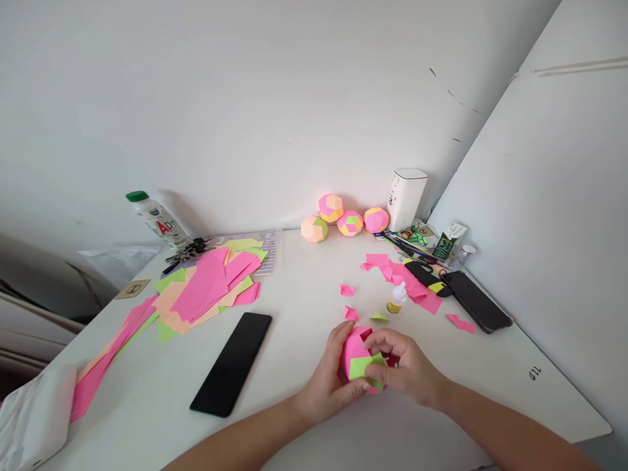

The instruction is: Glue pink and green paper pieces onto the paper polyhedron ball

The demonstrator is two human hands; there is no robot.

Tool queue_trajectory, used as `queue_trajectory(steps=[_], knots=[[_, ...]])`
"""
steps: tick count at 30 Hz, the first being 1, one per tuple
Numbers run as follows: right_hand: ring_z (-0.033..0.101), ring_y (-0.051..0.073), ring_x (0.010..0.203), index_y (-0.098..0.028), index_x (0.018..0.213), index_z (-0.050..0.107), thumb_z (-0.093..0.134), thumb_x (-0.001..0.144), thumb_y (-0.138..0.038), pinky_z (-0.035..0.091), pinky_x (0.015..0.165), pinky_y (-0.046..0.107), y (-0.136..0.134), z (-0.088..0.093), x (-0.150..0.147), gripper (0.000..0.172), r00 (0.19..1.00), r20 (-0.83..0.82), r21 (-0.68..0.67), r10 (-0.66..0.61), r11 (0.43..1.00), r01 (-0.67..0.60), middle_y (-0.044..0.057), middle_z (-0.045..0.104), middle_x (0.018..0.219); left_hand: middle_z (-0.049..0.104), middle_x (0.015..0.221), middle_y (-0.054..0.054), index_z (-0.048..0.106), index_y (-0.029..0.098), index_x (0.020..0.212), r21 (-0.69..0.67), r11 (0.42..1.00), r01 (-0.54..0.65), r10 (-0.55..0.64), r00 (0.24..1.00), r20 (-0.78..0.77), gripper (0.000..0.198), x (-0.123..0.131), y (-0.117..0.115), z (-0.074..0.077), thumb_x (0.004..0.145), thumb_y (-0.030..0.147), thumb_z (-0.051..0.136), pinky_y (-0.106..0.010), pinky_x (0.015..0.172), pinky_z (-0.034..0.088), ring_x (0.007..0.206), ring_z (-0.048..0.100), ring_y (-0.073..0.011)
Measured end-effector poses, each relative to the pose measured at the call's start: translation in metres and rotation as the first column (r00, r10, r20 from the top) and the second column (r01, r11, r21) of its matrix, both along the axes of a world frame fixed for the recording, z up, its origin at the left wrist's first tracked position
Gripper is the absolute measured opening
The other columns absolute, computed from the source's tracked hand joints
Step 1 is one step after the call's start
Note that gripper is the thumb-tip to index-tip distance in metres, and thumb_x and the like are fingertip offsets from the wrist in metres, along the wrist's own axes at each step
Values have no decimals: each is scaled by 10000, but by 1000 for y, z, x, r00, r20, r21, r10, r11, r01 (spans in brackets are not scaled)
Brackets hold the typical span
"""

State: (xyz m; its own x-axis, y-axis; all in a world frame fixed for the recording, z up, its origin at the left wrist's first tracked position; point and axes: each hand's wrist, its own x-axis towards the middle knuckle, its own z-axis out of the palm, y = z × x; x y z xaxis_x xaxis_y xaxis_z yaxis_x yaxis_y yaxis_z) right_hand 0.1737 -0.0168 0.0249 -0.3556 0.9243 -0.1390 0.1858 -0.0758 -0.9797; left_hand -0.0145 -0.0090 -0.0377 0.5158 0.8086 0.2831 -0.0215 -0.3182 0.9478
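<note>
A folded paper ball (354, 350), mostly pink and with a gap in its upper side, is cupped in my left hand (324, 379), whose fingers wrap round its left side. The thumb and fingers of my right hand (412, 366) close on the ball's right edge, at a lime green paper piece (360, 367). Its fingertips partly hide the gap. Just beyond the ball lie small folded pieces: a green one (379, 317) and a pink one (350, 313), with another pink piece (346, 289) further back. Nearby stands a small glue bottle (395, 301) with a white nozzle.
Several finished paper balls (350, 223) rest against the wall beside a white container (407, 199). To the left are coloured paper sheets (206, 288), a black phone (231, 364) and a tilted white bottle (159, 219). Pink strips (422, 294) and another phone (475, 301) lie right.
</note>
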Motion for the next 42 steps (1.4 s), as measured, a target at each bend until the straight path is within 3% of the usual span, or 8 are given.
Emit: queue_trajectory(steps=[8, 13, 18, 23, 28, 32, 36, 42], knots=[[480, 112, 568, -187, 862, 625, 605, 839, -363, 411, 546, 245, 2, -3, 1, 178, 1000, -18, 57, -20, 998, 21, -14, 570, 667, 219, 1428, -129, 182, 306, 1429, 46, 999, 16, -16, 1000, 8, 810, 0, 0, 0, 783, 505, 627, -526, 1091, 269, 1336, 255, -346], [586, 176, 799, -200, 947, 665, 566, 873, -414, 474, 719, 290, 4, -2, 2, 247, 994, -50, 97, -101, 990, 106, 49, 657, 877, 222, 1436, -153, 151, 288, 1448, 8, 999, 33, -33, 999, 15, 966, 1, 2, -1, 694, 542, 698, -542, 1088, 257, 1331, 266, -373], [613, 173, 793, -223, 1038, 638, 543, 887, -457, 502, 701, 300, 8, -1, 2, 294, 953, -249, -108, -175, 982, 152, 34, 651, 854, 199, 1461, -176, 67, 262, 1472, -58, 997, 44, -44, 999, 3, 1156, 1, 3, 2, 602, 441, 806, -560, 1084, 253, 1340, 247, -401], [627, 161, 836, -227, 1066, 605, 619, 854, -416, 495, 778, 318, 9, 1, 3, 284, 908, -400, -197, -125, 979, 48, 27, 658, 928, 258, 1446, -166, 132, 265, 1463, -140, 989, 39, -28, 996, 80, 1021, 2, 3, 3, 674, 336, 776, -538, 1083, 268, 1328, 289, -374], [604, 128, 723, -220, 1052, 586, 681, 811, -385, 476, 706, 272, 8, 3, 2, 307, 934, -341, -176, -109, 983, 51, -20, 635, 740, 306, 1429, -159, 211, 271, 1448, -187, 980, 68, -37, 985, 168, 938, 3, 4, 1, 692, 317, 765, -537, 1082, 265, 1319, 319, -361], [594, 120, 679, -214, 1056, 578, 667, 823, -392, 465, 661, 259, 9, 1, 3, 307, 945, -316, -168, -78, 985, 25, -22, 634, 715, 318, 1427, -160, 238, 265, 1436, -219, 972, 87, -42, 978, 202, 900, 3, 3, 1, 702, 287, 759, -531, 1072, 287, 1306, 344, -357], [622, 147, 726, -224, 1099, 577, 611, 865, -409, 491, 746, 310, 8, 1, 5, 300, 940, -336, -109, -57, 994, 21, -22, 618, 696, 333, 1422, -160, 251, 274, 1422, -277, 953, 125, -46, 960, 275, 855, 5, 3, 3, 724, 275, 744, -510, 1050, 326, 1291, 369, -339], [633, 210, 1006, -251, 1179, 534, 507, 933, -377, 499, 877, 382, 3, 10, 7, 277, 945, -326, 11, 16, 1000, -13, 84, 667, 1106, 444, 1356, -141, 358, 273, 1366, -423, 880, 218, -52, 928, 370, 706, 3, 5, 13, 758, 331, 714, -469, 987, 393, 1220, 453, -309]])
